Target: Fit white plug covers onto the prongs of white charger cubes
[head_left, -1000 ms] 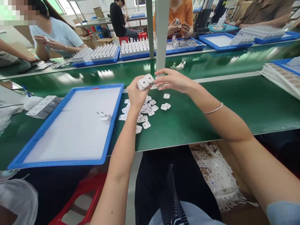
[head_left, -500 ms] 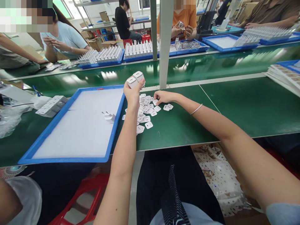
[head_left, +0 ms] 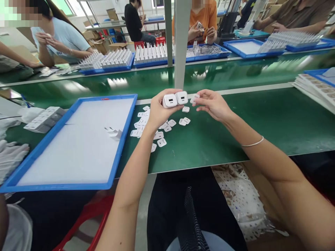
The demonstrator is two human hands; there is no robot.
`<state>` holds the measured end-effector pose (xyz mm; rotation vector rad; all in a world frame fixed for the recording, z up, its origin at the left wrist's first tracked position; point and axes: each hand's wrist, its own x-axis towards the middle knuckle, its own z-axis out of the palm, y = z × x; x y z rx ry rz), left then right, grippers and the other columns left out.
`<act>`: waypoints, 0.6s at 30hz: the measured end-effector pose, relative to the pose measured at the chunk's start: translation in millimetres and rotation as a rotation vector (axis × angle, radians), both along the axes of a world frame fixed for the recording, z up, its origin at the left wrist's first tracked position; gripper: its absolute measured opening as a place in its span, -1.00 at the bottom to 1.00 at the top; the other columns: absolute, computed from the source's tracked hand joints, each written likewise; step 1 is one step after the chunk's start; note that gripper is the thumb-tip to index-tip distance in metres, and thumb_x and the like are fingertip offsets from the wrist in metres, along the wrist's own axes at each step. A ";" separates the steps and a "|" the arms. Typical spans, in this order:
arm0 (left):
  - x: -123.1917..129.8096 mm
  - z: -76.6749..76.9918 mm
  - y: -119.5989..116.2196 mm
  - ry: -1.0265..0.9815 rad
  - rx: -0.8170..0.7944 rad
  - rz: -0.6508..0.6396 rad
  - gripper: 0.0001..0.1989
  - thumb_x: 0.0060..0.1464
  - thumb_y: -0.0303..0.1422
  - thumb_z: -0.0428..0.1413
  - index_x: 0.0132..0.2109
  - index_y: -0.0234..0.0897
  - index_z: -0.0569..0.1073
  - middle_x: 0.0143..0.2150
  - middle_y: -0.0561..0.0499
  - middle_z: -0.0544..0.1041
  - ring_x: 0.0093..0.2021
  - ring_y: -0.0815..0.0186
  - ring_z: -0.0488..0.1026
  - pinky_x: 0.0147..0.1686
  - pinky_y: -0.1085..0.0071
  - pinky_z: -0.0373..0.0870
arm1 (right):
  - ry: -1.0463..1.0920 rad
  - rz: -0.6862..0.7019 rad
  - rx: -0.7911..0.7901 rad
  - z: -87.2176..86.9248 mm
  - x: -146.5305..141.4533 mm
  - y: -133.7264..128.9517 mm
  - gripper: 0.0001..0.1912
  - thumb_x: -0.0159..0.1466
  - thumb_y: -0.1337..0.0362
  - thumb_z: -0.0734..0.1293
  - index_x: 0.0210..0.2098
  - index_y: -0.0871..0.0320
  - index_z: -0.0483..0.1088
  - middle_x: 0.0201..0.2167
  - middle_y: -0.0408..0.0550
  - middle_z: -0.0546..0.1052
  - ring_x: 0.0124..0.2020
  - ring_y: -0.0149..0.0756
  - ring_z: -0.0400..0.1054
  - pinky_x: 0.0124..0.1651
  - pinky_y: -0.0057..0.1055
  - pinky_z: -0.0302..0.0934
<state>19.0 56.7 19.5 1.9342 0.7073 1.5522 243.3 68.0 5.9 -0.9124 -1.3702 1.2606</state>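
Two white charger blocks [head_left: 175, 99], side by side with their slotted ends facing me, are gripped in my left hand [head_left: 158, 109] above the bench. Just to the right, my right hand [head_left: 213, 104] pinches a small white rounded-square cover piece [head_left: 194, 98] between thumb and fingers, a little apart from the blocks. Below the left hand lies a loose pile of similar white pieces [head_left: 142, 122], partly hidden by my forearm. A couple more pieces [head_left: 184, 121] lie on the green bench between the hands.
A blue-rimmed white tray [head_left: 113, 167] with one white plug [head_left: 114, 133] in it sits at left. Beyond it are grey-white boxes [head_left: 44, 119]. A pale post [head_left: 180, 52] rises behind my hands. Across the belt, co-workers sit at trays of chargers [head_left: 116, 58]. Stacked sheets [head_left: 314, 91] lie at right.
My right hand has lifted a white cover piece from the pile and moved up and right. My left hand has moved right and turned the blocks' slotted ends towards me.
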 end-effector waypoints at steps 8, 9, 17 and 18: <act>11.6 1.4 -12.8 0.151 0.028 0.031 -0.61 -0.06 -0.19 0.40 -0.07 -0.19 0.58 -0.05 -0.06 0.64 -0.05 0.16 0.59 -0.04 0.22 0.53 | -0.070 -0.016 0.180 12.8 11.7 -31.4 -0.70 0.21 0.08 0.49 -0.21 0.12 0.42 -0.40 -0.10 0.59 -0.45 -0.35 0.51 -0.46 -0.46 0.41; 12.0 1.6 -13.8 0.156 0.029 0.042 -0.62 -0.04 -0.19 0.39 -0.07 -0.19 0.59 -0.05 -0.06 0.64 -0.05 0.16 0.59 -0.03 0.22 0.53 | -0.056 -0.018 0.200 15.3 9.6 -36.2 -0.72 0.23 0.10 0.49 -0.19 0.11 0.44 -0.45 -0.13 0.57 -0.50 -0.37 0.48 -0.48 -0.46 0.39; 23.2 1.3 -26.2 0.181 0.038 0.025 -0.65 -0.03 -0.22 0.38 -0.05 -0.08 0.60 -0.04 -0.03 0.64 -0.05 0.16 0.59 -0.01 0.18 0.53 | 0.008 -0.067 0.196 19.1 -4.4 -61.9 -0.73 0.25 0.07 0.47 -0.13 0.04 0.49 -0.55 -0.22 0.50 -0.65 -0.42 0.34 -0.60 -0.44 0.28; 25.0 1.3 -27.8 0.173 0.035 0.022 -0.65 -0.04 -0.22 0.39 -0.06 -0.08 0.61 -0.04 -0.03 0.64 -0.05 0.15 0.59 0.00 0.18 0.54 | 0.005 -0.068 0.191 19.7 -5.1 -63.6 -0.74 0.25 0.07 0.47 -0.13 0.04 0.50 -0.55 -0.22 0.50 -0.66 -0.43 0.33 -0.61 -0.44 0.27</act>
